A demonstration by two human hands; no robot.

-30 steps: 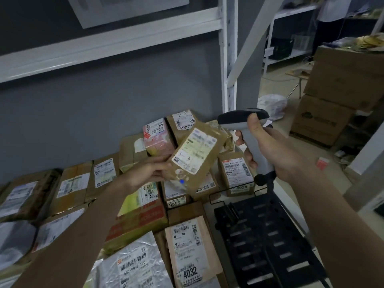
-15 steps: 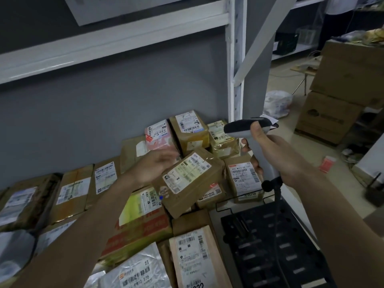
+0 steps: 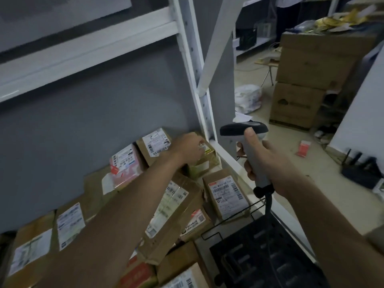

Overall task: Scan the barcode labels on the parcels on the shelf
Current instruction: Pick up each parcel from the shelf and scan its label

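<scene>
Brown cardboard parcels [image 3: 172,206], white barcode labels upward, heaped on the white metal shelf [image 3: 228,161] against a grey wall [image 3: 83,113]
Left hand [image 3: 190,147]: reached to the back right corner of the shelf, fingers curled down onto a small parcel with a yellow-marked label [image 3: 204,157]; whether it grips or only touches, cannot tell
Right hand [image 3: 262,163]: wrapped round the handle of a grey barcode scanner [image 3: 247,138], dark head pointing left toward the shelf, held just off its right edge; black cable hanging from the handle's base
Pink-wrapped parcel [image 3: 124,165]: leaning on the wall, left of the left hand
Boxed parcel with a large label [image 3: 154,144]: behind the left forearm, beside the pink one
Small upright parcel [image 3: 226,193]: near the shelf's right edge, below the scanner, label facing up
Black slotted tray [image 3: 264,258]: bottom right of the shelf, under the right forearm
Stacked large cartons [image 3: 307,80]: on the floor, well apart to the right
White bag [image 3: 248,97]: floor, beyond the shelf post
</scene>
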